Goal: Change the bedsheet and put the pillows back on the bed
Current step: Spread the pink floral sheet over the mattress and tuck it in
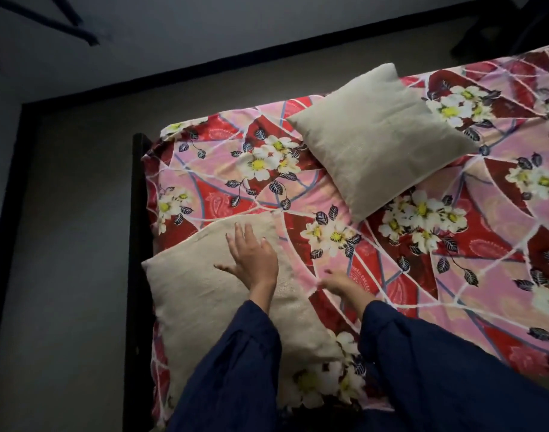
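A red and pink floral bedsheet (453, 251) covers the bed. Two beige pillows lie on it. The near pillow (204, 307) sits at the bed's left end, close to me. My left hand (251, 260) rests flat on top of it with fingers spread. My right hand (341, 286) hovers low over the sheet just right of that pillow, fingers relaxed and blurred by motion. The far pillow (382, 138) lies apart, tilted, further up the bed. Both arms wear dark blue sleeves.
A dark bed frame end (139, 244) runs along the left edge of the mattress. Grey floor (73, 213) lies to the left and beyond the bed, bordered by a dark skirting line and a pale wall. Dark furniture legs (491, 29) stand at the top right.
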